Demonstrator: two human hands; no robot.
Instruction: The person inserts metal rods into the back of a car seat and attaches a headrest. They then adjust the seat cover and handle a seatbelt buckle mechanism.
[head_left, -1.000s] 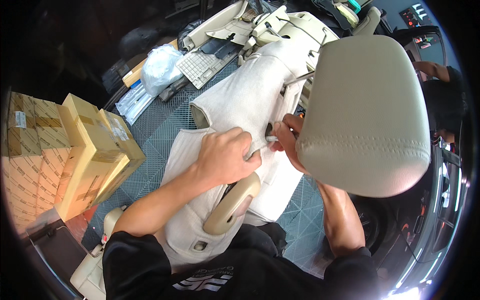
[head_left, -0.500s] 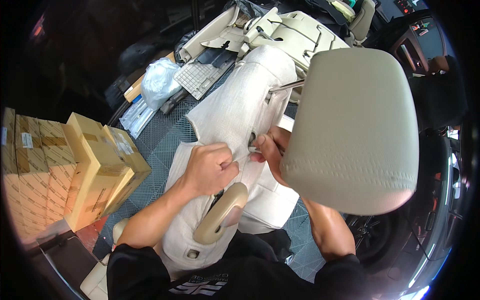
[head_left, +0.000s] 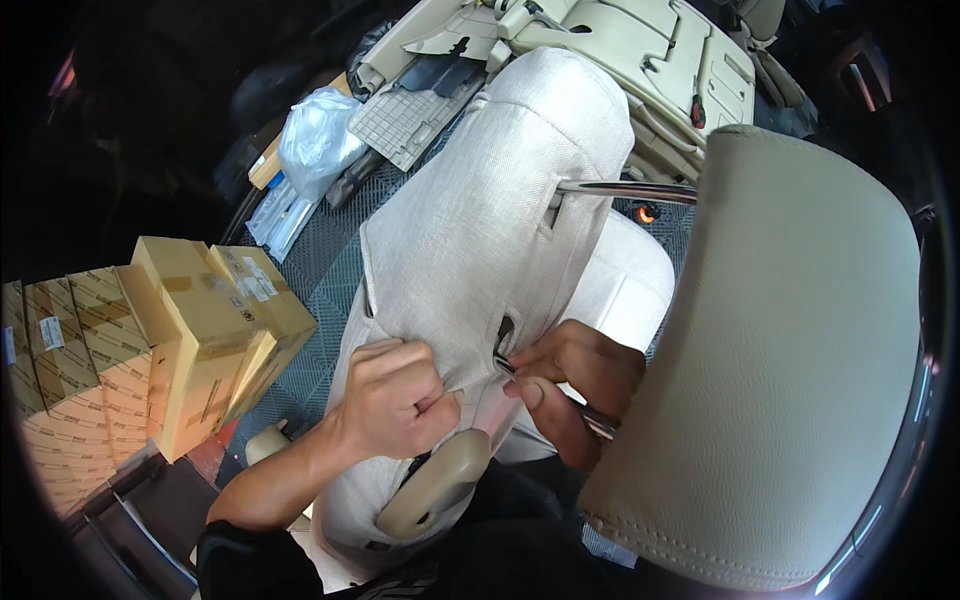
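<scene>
A pale fabric seat cover (head_left: 450,190) is over a car seat back with a beige armrest (head_left: 437,485) on its near side. My left hand (head_left: 395,400) is closed on the cover, its thumb pressed against the fabric. Across from it, the fingers of my right hand (head_left: 575,385) are closed around the near metal post of the headrest (head_left: 805,360), at a dark slot (head_left: 506,328) in the cover. The far headrest post (head_left: 630,190) runs to another opening higher up. The beige leather headrest lies sideways and hides my right forearm.
Cardboard boxes (head_left: 205,340) stand at the left. A plastic bag (head_left: 318,143) and grey trim panels (head_left: 415,110) lie beyond the cover. Beige seat parts (head_left: 600,45) are at the back, with a red-and-black screwdriver (head_left: 698,110) on them. The floor (head_left: 320,270) has a grey patterned mat.
The view has moved closer over the seat. The headrest has shifted right and down, exposing more of both posts. My right hand stays at the slot, my left on the fabric.
</scene>
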